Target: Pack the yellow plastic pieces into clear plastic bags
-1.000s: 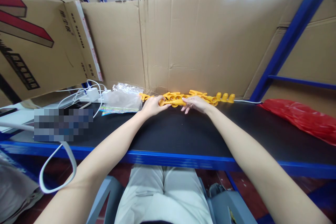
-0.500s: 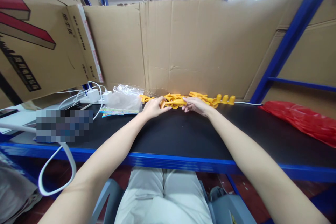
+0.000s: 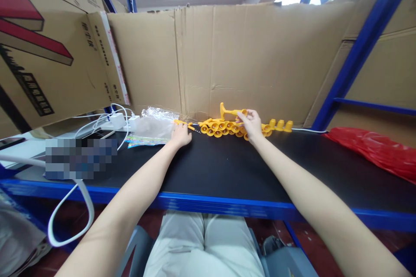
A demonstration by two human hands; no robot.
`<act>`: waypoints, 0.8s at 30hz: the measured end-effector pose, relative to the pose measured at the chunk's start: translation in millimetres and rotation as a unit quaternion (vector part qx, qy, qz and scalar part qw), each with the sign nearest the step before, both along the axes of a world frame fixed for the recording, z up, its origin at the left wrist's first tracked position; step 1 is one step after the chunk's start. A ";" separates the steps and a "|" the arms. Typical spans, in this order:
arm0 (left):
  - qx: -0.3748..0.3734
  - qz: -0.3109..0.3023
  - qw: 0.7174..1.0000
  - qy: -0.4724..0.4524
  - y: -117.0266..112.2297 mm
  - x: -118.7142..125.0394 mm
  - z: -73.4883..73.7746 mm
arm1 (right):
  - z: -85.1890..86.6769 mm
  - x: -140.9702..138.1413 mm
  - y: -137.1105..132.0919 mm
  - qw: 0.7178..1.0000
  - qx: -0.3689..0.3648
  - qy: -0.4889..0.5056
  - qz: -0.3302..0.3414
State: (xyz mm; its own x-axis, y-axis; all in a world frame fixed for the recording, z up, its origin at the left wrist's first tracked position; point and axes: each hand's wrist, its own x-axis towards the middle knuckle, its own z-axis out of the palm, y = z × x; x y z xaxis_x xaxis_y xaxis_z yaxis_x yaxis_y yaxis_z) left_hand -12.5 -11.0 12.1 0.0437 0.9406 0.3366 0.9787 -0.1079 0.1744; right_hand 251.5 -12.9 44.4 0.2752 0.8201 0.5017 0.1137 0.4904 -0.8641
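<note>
My right hand (image 3: 252,124) pinches the cup end of a yellow T-handled corkscrew (image 3: 230,112), holding it level above a pile, its crossbar pointing left. Beneath it, many yellow bell-shaped cups (image 3: 219,133) lie stacked on their sides with open ends facing me, and more yellow T-handles (image 3: 208,122) rest on top and behind. At the left, my left hand (image 3: 182,133) is closed over a yellow T-handle piece (image 3: 191,127) with a thin dark spiral at its right end. The fingertips there are partly hidden.
Several yellow cups (image 3: 280,125) stand at the right. A clear plastic bag (image 3: 155,123) lies left of my left hand, beside white chargers and cables (image 3: 117,120). A red plastic bag (image 3: 373,149) lies far right. Cardboard (image 3: 260,60) walls the back of the black shelf (image 3: 224,173).
My left hand has let go of the yellow corkscrew and moved left to another piece. My right hand has raised the corkscrew above the pile and turned its crossbar leftward.
</note>
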 end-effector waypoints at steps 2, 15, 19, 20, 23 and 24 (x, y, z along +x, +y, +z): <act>-0.042 0.000 0.999 0.005 3.2 -1.0 -4.9 | -0.5 -1.5 2.7 0.993 0.078 -0.083 -0.039; -0.145 -0.025 0.988 0.051 4.9 0.3 -8.1 | 1.0 -23.4 23.0 0.744 0.106 -0.622 -0.221; -0.150 -0.026 0.987 0.055 3.3 1.4 -6.6 | -3.3 -25.2 18.6 0.710 0.078 -0.661 -0.230; -0.149 -0.028 0.987 0.055 3.1 1.6 -6.4 | -4.0 -24.3 18.4 0.712 0.065 -0.660 -0.231; -0.142 -0.032 0.988 0.054 3.1 1.7 -6.5 | -4.2 -18.9 19.7 0.723 0.044 -0.651 -0.228; -0.141 -0.032 0.988 0.054 3.4 1.7 -6.7 | -3.6 -16.5 20.3 0.727 0.043 -0.649 -0.222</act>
